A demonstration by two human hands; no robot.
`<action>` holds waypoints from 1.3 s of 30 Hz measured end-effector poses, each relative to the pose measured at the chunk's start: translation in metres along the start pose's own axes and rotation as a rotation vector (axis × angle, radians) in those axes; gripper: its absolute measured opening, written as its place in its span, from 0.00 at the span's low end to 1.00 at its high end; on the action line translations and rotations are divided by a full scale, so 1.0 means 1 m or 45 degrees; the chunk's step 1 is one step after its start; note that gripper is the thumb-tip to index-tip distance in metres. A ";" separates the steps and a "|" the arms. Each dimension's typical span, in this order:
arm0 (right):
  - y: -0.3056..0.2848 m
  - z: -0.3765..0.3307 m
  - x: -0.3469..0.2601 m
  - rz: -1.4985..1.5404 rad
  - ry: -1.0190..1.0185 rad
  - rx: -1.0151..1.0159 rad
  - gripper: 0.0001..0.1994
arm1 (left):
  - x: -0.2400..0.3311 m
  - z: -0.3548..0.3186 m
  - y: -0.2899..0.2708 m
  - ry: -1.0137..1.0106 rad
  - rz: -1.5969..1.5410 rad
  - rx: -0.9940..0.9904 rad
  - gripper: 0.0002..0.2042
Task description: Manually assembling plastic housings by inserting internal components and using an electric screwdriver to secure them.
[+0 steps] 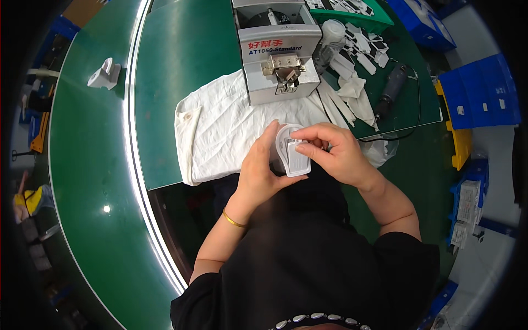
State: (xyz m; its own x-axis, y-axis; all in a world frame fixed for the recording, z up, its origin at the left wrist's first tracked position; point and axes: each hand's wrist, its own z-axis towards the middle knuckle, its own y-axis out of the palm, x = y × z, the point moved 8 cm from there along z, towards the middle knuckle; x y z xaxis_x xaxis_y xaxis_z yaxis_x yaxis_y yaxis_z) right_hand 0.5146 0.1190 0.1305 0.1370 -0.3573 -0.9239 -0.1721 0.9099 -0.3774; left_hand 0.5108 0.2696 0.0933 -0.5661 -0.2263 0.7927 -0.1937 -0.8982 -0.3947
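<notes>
A white plastic housing [298, 160], rounded at its far end and squared at the near end, is held up over the table's front edge. My left hand [259, 166] is wrapped round its left side, the thumb along its near edge. With thumb and forefinger together, my right hand [336, 152] presses on the top of the housing near its upper part; whether a small piece is between those fingertips I cannot tell. Beyond my hands lies a white cloth [220, 121]. On it stands a grey bench machine [280, 71] with a metal fixture on its front.
Right of the machine are a clear plastic jar [331, 39], loose black and white pieces [367, 47] and a corded power screwdriver [392, 88]. A green bin [374, 21] stands behind. A similar white housing [105, 75] sits on the conveyor [91, 165] at left. Blue bins [477, 93] line the right.
</notes>
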 end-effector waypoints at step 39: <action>-0.137 -0.021 0.060 -0.008 0.064 0.827 0.22 | 0.038 0.008 0.009 -0.017 0.042 -0.213 0.47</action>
State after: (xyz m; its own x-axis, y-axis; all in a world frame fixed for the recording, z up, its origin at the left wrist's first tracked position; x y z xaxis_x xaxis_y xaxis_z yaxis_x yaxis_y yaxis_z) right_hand 0.5261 -0.0317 0.1255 0.0876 -0.3580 -0.9296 0.4554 0.8443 -0.2823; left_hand 0.4937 0.2498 0.1233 -0.5642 -0.2605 0.7835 -0.3065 -0.8151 -0.4917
